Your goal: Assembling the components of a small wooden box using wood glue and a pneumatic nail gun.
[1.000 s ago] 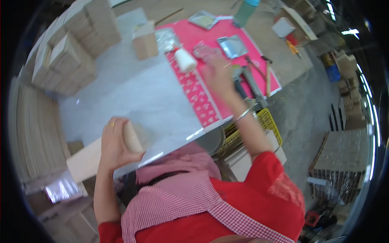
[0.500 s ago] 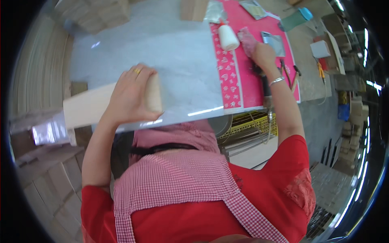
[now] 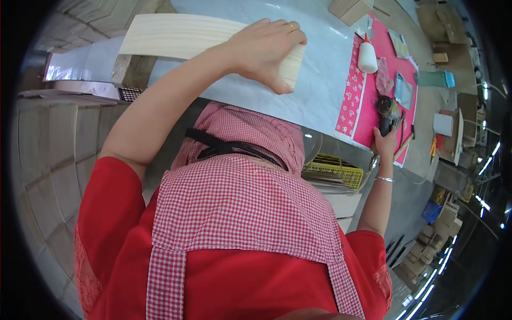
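Note:
My left hand [image 3: 266, 53] grips a pale wooden board [image 3: 181, 37] near its right end, with the thumb at the near edge and the fingers over the far side. The board lies slanted over the table, its left end above a wooden block [image 3: 133, 70]. At the right, my right hand [image 3: 386, 141] is closed around the black handle of a hand-held air tool [image 3: 385, 109] on a pink mat [image 3: 368, 114]. A crumpled pink cloth [image 3: 383, 80] lies just beyond the tool, beside a white squeeze bottle with a red tip [image 3: 367, 57].
A silver packet [image 3: 404, 92], pliers and a hammer-like tool [image 3: 404, 148] lie on the mat's right side. Further right is a teal bottle [image 3: 434, 79]. A wooden block [image 3: 350, 9] stands at the far edge. Stacked boards [image 3: 53, 138] fill the left; a yellow crate [image 3: 333, 172] sits below the table.
My right hand has let go of the pink cloth, moved nearer and taken hold of the air tool. My left hand still grips the board. The whole view has turned and shifted.

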The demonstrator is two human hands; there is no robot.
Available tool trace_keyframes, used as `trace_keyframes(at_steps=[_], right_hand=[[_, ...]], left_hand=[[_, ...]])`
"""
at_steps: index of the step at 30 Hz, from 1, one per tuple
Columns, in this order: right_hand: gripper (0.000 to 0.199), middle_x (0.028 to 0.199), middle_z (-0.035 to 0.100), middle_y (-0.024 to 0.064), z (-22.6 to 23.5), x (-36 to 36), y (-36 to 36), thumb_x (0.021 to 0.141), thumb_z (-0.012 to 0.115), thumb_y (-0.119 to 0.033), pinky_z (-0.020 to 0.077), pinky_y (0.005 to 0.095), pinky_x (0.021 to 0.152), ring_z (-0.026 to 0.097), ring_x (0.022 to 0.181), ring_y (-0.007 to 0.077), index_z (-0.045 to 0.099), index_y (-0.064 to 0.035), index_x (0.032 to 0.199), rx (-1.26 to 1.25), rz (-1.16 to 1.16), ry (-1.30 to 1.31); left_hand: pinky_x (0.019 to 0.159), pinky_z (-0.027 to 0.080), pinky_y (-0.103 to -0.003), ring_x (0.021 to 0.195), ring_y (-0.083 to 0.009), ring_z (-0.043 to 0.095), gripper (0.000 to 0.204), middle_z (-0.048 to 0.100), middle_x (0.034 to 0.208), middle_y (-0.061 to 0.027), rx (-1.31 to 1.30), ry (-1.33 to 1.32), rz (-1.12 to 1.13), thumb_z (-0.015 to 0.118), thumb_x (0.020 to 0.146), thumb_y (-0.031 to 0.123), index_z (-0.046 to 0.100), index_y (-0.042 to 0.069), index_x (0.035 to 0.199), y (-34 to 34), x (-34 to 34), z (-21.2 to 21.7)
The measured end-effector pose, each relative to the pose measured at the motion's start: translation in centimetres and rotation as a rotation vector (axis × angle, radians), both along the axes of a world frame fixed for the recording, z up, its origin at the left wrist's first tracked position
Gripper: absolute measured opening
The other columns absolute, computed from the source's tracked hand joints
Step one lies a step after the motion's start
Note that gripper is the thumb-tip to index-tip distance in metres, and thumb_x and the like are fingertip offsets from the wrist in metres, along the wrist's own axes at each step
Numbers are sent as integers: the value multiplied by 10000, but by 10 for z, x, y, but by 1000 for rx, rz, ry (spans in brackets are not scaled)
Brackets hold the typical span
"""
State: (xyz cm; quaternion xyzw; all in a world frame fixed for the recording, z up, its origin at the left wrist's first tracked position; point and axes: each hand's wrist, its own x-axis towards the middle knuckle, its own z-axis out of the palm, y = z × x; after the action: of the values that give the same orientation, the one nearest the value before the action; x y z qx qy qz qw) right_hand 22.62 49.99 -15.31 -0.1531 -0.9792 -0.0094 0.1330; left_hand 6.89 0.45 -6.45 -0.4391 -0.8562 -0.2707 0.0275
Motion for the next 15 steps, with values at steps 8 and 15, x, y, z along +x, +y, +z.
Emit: trace_keyframes(at_steps=[8, 15], right_hand=[[414, 935, 684, 224, 82, -42, -35, 798, 746, -223, 551, 419, 743, 694, 837, 339, 596, 83, 1033, -283, -273, -310], [245, 794, 681, 106, 180, -27, -186, 821, 758, -120, 522, 286, 572, 650, 644, 127, 640, 65, 930, -653, 199, -251]], left_hand=[[976, 373, -395, 1140, -274, 550, 929, 612, 1172, -144, -145, 103, 48, 776, 602, 535, 520, 22, 1333, -8, 4, -3], [988, 369, -415, 1113, -277, 583, 928, 638, 1168, -153, -209, 129, 39, 780, 631, 543, 510, 23, 1350, -8, 9, -1]])
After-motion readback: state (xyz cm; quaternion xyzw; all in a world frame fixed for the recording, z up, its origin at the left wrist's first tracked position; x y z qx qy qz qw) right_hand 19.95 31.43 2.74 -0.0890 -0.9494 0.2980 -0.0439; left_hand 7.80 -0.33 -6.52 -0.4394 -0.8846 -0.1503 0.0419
